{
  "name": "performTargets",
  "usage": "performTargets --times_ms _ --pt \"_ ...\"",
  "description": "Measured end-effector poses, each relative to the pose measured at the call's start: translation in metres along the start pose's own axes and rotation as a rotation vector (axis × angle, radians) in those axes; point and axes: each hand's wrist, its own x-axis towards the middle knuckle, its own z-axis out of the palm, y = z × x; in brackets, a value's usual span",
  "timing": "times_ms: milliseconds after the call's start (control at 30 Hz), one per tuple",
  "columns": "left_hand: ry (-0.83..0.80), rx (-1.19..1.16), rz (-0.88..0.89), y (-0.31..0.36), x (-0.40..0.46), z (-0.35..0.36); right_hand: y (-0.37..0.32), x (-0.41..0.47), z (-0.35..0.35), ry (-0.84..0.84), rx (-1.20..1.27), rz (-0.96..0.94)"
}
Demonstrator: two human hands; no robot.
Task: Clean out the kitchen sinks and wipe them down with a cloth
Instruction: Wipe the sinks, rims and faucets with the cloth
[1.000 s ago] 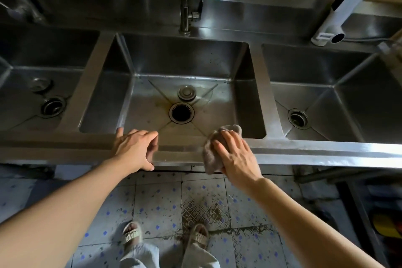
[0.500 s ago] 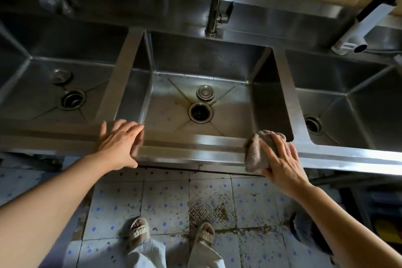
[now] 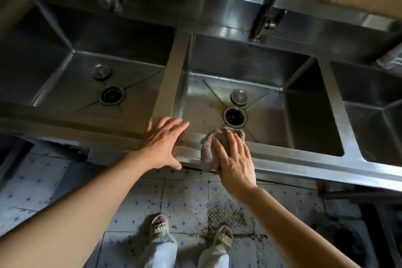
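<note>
A view from above looks down on a long steel unit with three sinks side by side. The person stands at the front rim (image 3: 304, 164), both bare arms reaching forward.

The right hand (image 3: 236, 162) lies flat with straight, spread fingers on top of a crumpled beige cloth (image 3: 208, 152), pressing it onto the front rim of the middle sink (image 3: 250, 76). Part of the cloth hangs over the outer edge of the rim, and its far end reaches just over the inner edge.

The left hand (image 3: 163, 142) rests on the same rim just left of the cloth, near where the divider (image 3: 171, 72) between the left and middle sinks meets the front. Its fingers are straight and slightly apart and it holds nothing. The two hands sit close together but do not touch.

The middle sink has an open round drain (image 3: 235, 115) with a metal plug (image 3: 239, 96) lying just behind it, and yellowish staining on the floor beside them. The left sink (image 3: 65, 76) has its own drain (image 3: 111, 94) and a plug (image 3: 101, 70) near it. Only part of the right sink (image 3: 374, 98) shows. A tap (image 3: 268, 2) rises behind the middle sink.

Below the rim is a tiled floor (image 3: 185, 200) with small blue marks and dark grime, and two feet in pale sandals (image 3: 159, 225).
</note>
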Motion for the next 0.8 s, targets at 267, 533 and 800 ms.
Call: performTargets --times_ms 267,533,800 --pt "-0.086 0.102 -0.257 -0.089 -0.023 -0.015 -0.084 0.033 0.014 -0.086 -0.005 -0.063" --pt "-0.049 0.1 -0.152 -0.1 -0.023 -0.023 -0.153 0.073 0.019 -0.159 0.071 -0.147" --pt "-0.319 -0.087 -0.134 -0.12 -0.01 -0.053 -0.13 0.098 0.024 -0.177 0.144 -0.159"
